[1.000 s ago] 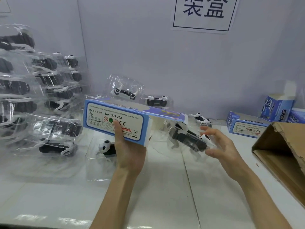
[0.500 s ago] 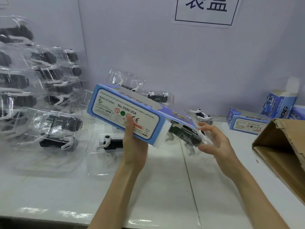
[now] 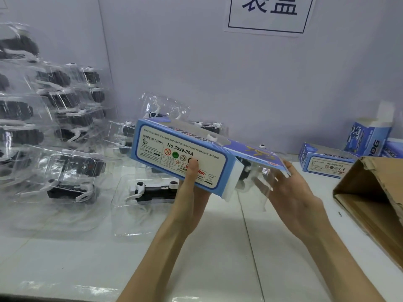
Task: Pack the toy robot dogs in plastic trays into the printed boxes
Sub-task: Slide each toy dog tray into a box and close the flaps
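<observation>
Box (image 3: 181, 158) gripped by left hand (image 3: 189, 199); tray (image 3: 250, 177) (in line with it) held at its open right end by right hand (image 3: 292, 197).

A plain pale grey-violet wall (image 3: 218, 73) closes the far side of the workstation, with a vertical joint (image 3: 106, 51) at far left dividing it into two flat panels. High on the wall, right of centre, hangs a white paper sign (image 3: 270, 16) with a thin dark rectangular border and large dark Chinese characters, its top cut off by the frame. Below, a glossy white tabletop (image 3: 196, 258) runs from the wall to the near edge, crossed near to far by a thin dark seam (image 3: 248, 236) right of centre. Soft, even light fills the scene; bright glare streaks (image 3: 65, 286) lie on the tabletop's near left.
</observation>
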